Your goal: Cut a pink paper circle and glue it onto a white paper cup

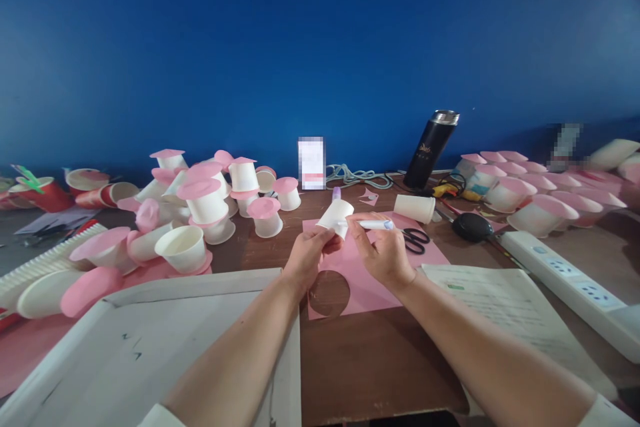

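My left hand is closed around a white paper cup, which is tilted on its side. In my right hand is a slim white pen, its front end pointing at the cup. Whether the tip touches the cup is hard to make out. Beneath both hands lies a pink paper sheet with a round hole cut in it. Black-handled scissors rest on the sheet to the right of my right hand. Another white paper cup lies on its side behind them.
Several white cups with pink paper tops crowd the left; more pink-topped cups stand right. A black bottle, phone, black rubber bulb, white power strip, written paper and white board surround the work area.
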The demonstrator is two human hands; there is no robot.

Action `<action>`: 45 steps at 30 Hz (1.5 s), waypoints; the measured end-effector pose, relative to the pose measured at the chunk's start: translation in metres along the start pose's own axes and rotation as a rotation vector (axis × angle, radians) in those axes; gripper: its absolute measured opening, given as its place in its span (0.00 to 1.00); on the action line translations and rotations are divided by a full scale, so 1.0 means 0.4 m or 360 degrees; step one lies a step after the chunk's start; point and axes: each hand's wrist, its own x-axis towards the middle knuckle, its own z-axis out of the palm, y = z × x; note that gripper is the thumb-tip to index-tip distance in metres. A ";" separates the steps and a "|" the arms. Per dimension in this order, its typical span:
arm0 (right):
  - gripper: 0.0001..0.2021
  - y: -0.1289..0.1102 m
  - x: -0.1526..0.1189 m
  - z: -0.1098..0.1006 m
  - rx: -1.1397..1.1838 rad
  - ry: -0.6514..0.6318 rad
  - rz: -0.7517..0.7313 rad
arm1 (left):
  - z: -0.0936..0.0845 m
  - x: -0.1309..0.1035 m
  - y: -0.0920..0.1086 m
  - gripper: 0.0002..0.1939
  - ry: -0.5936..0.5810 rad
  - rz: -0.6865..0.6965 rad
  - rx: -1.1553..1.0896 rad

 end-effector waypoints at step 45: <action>0.08 0.000 -0.009 0.006 0.0073 -0.0054 -0.0012 | 0.001 0.004 0.009 0.05 0.0069 -0.0235 -0.0315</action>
